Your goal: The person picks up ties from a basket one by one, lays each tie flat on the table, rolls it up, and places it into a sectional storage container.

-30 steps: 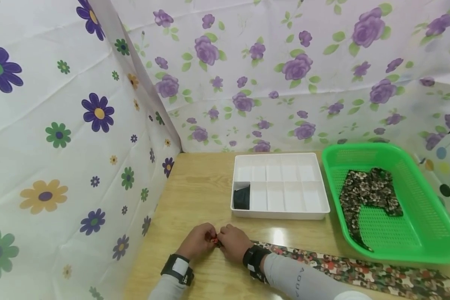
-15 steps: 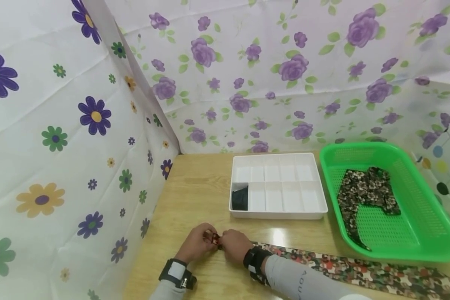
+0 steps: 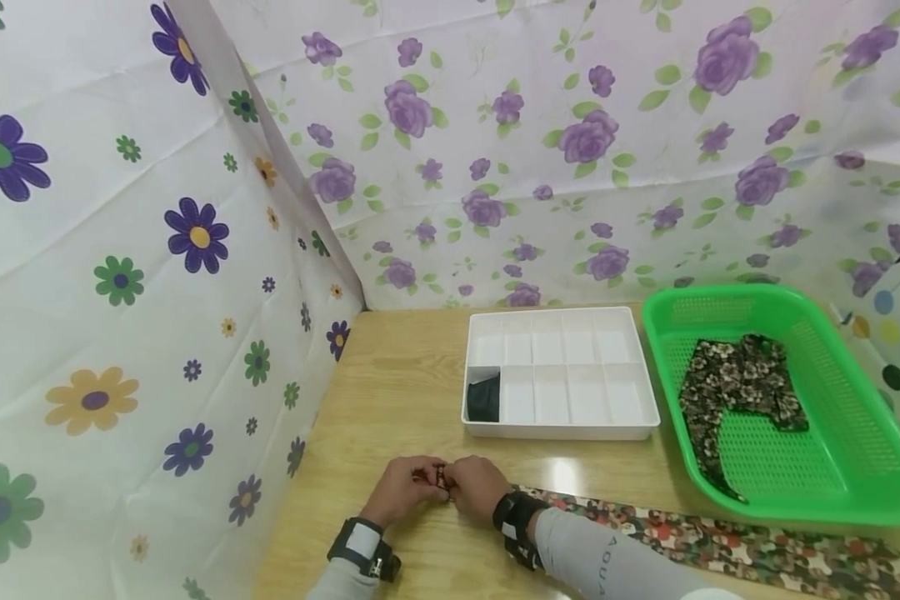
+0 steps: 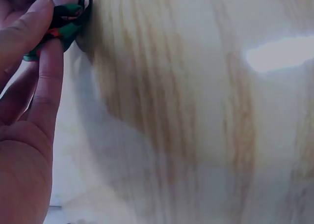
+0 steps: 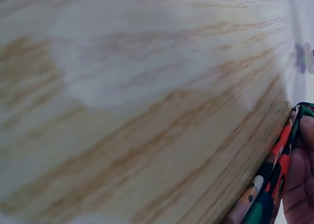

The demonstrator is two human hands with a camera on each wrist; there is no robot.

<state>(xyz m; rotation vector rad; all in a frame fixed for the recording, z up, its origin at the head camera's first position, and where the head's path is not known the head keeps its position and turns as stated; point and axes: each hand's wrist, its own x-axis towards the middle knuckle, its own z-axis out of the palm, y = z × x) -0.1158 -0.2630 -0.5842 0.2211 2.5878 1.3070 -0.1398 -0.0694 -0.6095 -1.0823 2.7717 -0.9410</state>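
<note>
A long patterned necktie (image 3: 701,542) in red, green, black and cream lies along the table's front, widening toward the right. Its narrow end is bunched into a small roll between both hands. My left hand (image 3: 401,493) pinches the roll from the left; in the left wrist view, thumb and fingers hold the folded cloth (image 4: 68,25). Right beside it, my right hand (image 3: 482,490) grips the same end. The right wrist view shows the tie (image 5: 265,189) running flat under the right fingers (image 5: 297,184). Part of the tie is hidden beneath the right hand and forearm.
Behind the hands stands a white divided tray (image 3: 558,432), with a folded black cloth (image 3: 483,400) in its front left compartment. A green basket (image 3: 855,375) to the right holds a dark floral necktie (image 3: 727,375). Flowered sheets (image 3: 495,150) hang at the back and left.
Both hands have shifted slightly to the right together, with the tie's rolled end between them. The left fingers have moved over the roll. Tray and basket have stayed in place.
</note>
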